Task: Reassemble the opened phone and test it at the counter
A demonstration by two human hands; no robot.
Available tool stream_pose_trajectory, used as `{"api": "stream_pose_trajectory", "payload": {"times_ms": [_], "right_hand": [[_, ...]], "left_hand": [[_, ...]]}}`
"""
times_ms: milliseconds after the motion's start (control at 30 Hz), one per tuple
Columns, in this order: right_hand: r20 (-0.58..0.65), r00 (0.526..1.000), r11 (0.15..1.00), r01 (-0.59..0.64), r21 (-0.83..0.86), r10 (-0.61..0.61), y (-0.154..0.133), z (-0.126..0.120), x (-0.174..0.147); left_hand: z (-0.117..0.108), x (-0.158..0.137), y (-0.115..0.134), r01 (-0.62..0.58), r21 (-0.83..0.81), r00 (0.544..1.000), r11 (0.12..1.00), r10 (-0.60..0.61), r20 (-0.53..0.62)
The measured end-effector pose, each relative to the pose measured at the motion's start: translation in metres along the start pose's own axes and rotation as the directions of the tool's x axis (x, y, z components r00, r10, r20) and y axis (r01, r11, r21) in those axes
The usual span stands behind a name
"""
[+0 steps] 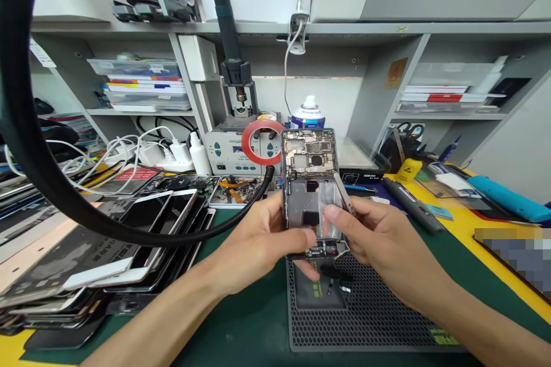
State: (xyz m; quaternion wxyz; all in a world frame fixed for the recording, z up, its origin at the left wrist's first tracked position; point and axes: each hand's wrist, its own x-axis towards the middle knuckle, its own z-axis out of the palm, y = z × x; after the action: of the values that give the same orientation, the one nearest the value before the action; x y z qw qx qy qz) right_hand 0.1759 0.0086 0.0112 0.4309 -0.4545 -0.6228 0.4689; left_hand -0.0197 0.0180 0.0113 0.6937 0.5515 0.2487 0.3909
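Observation:
An opened smartphone point(301, 200) is held up above the work mat, its back off and its circuit board bare at the upper end. My left hand point(267, 235) grips its left and lower edge, with the thumb across the lower part of the frame. My right hand point(379, 235) is closed round a pair of metal tweezers point(343, 192), which slant up along the phone's right edge. A clear crinkled film point(329, 218) lies over the right side of the battery bay, with my right thumb on it. Fingers behind the phone are partly hidden.
A black honeycomb mat point(370, 315) lies below, with small dark parts point(338, 278) on it. Stacked phone screens point(163, 223) stand at left, near a hanging black hose point(172, 238). Behind are red tape point(246, 143), a spray can point(308, 114) and a grey control box point(215, 155).

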Motion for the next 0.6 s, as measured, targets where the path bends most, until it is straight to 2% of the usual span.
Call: {"api": "stream_pose_trajectory", "payload": {"times_ms": [100, 167, 367, 600], "right_hand": [[-0.062, 0.994, 0.993, 0.086, -0.078, -0.091, -0.004, 0.002, -0.004], [-0.092, 0.987, 0.987, 0.122, -0.105, -0.131, -0.007, 0.004, -0.007], [-0.128, 0.984, 0.977, 0.098, -0.187, -0.124, -0.012, 0.007, -0.012], [-0.171, 0.973, 0.967, 0.112, -0.227, -0.153, -0.012, 0.008, -0.016]], "left_hand": [[0.001, -0.002, 0.002, -0.029, 0.064, 0.997, 0.998, 0.025, 0.072], [0.002, -0.003, 0.003, -0.036, 0.116, 0.997, 0.993, 0.028, 0.072], [0.007, -0.004, 0.004, -0.013, 0.202, 1.000, 0.979, 0.011, 0.014], [0.009, -0.004, 0.006, -0.012, 0.163, 1.000, 0.987, 0.008, 0.025]]}}
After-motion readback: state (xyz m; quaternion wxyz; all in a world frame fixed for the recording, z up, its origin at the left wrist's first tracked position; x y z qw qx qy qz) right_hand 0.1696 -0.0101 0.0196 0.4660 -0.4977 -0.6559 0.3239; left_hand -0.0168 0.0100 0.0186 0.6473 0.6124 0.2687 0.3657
